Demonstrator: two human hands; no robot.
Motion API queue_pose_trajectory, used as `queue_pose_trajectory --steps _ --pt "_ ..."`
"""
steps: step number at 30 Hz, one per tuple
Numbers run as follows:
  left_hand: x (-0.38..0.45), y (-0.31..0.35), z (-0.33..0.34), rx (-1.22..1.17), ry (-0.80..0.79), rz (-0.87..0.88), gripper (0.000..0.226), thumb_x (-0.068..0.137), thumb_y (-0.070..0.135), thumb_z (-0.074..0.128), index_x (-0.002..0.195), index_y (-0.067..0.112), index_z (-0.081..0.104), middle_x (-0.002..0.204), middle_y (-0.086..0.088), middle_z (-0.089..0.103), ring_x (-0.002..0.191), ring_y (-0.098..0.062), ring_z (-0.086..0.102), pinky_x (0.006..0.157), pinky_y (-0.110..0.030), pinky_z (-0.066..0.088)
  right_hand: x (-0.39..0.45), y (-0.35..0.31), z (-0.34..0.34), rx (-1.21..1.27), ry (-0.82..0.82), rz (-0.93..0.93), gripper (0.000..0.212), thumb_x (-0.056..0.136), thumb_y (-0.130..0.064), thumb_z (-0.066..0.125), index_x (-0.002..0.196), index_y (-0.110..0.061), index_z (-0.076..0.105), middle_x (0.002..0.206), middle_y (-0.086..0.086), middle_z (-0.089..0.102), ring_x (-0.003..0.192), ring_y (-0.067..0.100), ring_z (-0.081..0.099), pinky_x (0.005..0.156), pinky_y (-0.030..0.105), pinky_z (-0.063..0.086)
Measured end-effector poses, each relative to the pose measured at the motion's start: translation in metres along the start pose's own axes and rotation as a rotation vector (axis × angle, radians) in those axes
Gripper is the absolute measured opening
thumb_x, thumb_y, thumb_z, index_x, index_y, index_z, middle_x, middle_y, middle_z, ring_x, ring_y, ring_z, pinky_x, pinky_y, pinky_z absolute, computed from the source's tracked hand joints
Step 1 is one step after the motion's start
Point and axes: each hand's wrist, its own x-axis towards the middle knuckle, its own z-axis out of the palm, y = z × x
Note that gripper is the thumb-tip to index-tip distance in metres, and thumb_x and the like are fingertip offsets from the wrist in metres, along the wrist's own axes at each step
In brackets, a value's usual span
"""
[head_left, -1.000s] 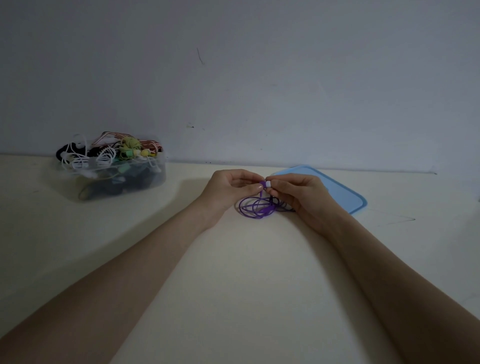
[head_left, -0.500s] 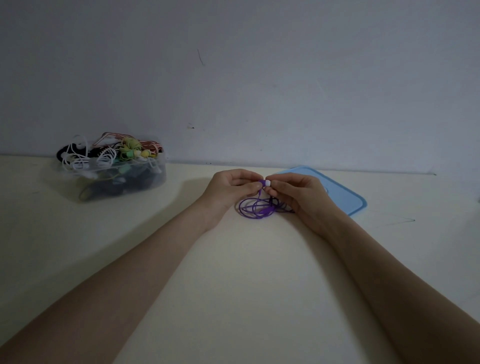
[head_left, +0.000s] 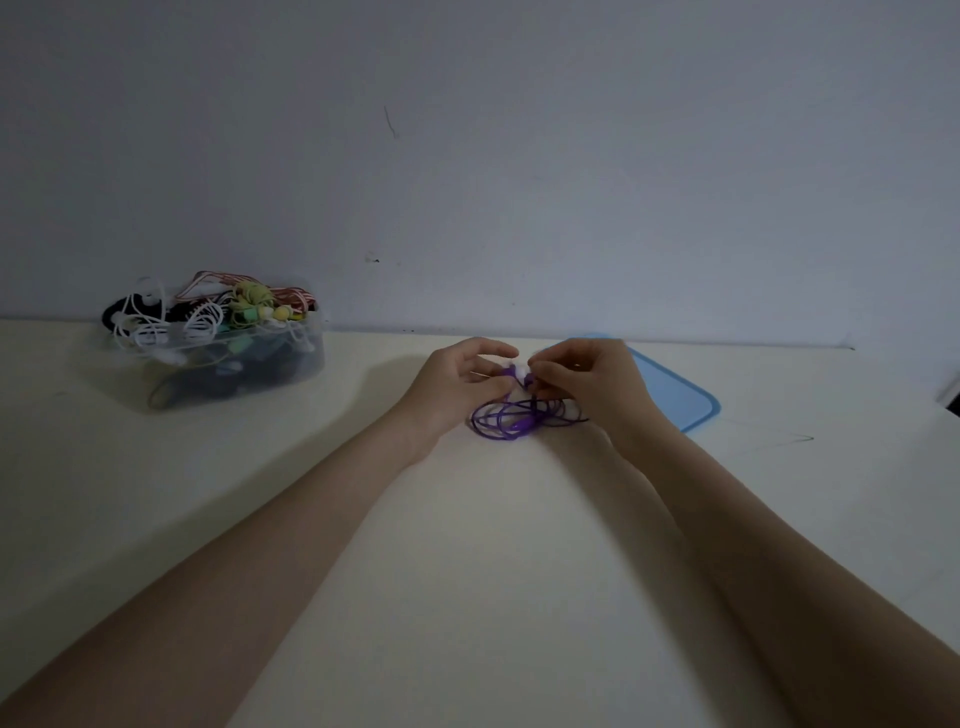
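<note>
Item 1, wall (head_left: 519, 156): plain, grey-white, filling the upper half of the view, with a few small dark marks. Item 2, table (head_left: 467, 597): pale cream top, meeting the wall along its far edge; both bare forearms of a person lay across it, reaching in from the near corners. Item 3, clear plastic tub (head_left: 291, 369): stood at the far left of the table, close to the wall, well apart from the hands, heaped with tangled earphone sets in white, red-striped, yellow-green and dark colours, some spilling over the rim. Item 4, blue lid (head_left: 685, 395): lay flat at the far right, partly hidden behind the right hand. Item 5, left hand (head_left: 457, 384): fingers curled, thumb and fingertips closed on the upper end of the cord, though blur softened the detail. Item 6, right hand (head_left: 597, 389): fingers curled, pinching the same upper end from the other side; the two hands were drawn together, fingertips almost meeting. Item 7, purple earphones (head_left: 498, 423): one set, loosely coiled in several loops on the table between and just below the hands, toward the far middle of the table, the cord rising from the coil into both grips. Item 8, earbud tip (head_left: 511, 370): white, small, showing between the fingertips of the two hands.
</note>
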Motion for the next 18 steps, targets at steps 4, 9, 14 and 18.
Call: queue_pose_trajectory --steps 4,9,14,18 --pt "-0.001 0.001 0.002 0.026 0.005 0.001 0.027 0.084 -0.002 0.062 0.104 0.016 0.065 0.082 0.000 0.060 0.069 -0.007 0.058 0.066 -0.009 0.047 0.008 -0.003 -0.017 -0.420 0.242 -0.174 0.010 0.086 -0.004 0.060 0.082 -0.004 0.070 0.075 0.008 0.068 0.062 0.002 0.063 0.066 0.014 0.047" --pt "-0.001 0.000 0.003 0.056 0.005 -0.008 0.025 0.084 -0.001 0.062 0.105 0.011 0.066 0.082 0.001 0.063 0.064 0.003 0.059 0.065 -0.006 0.046 0.011 0.014 -0.041 -0.956 0.317 -0.083 0.024 0.094 -0.008 0.049 0.109 -0.007 0.067 0.111 0.018 0.060 0.110 0.034 0.044 0.082 0.032 0.035" --pt "-0.001 0.001 0.003 0.068 -0.012 -0.013 0.026 0.083 0.000 0.064 0.105 0.015 0.067 0.083 0.002 0.064 0.069 -0.001 0.058 0.064 -0.006 0.046 0.012 0.023 -0.048 -0.989 0.291 0.030 0.025 0.088 0.000 0.044 0.095 0.002 0.068 0.103 0.022 0.063 0.098 0.037 0.053 0.077 0.035 0.038" --pt "-0.001 0.000 0.002 0.041 0.012 -0.002 0.023 0.082 -0.002 0.065 0.101 0.011 0.067 0.079 0.001 0.065 0.061 0.004 0.060 0.063 -0.008 0.048 0.010 0.017 -0.043 -0.863 0.304 -0.023 0.021 0.088 -0.003 0.051 0.100 -0.001 0.069 0.104 0.019 0.066 0.100 0.034 0.057 0.079 0.031 0.039"
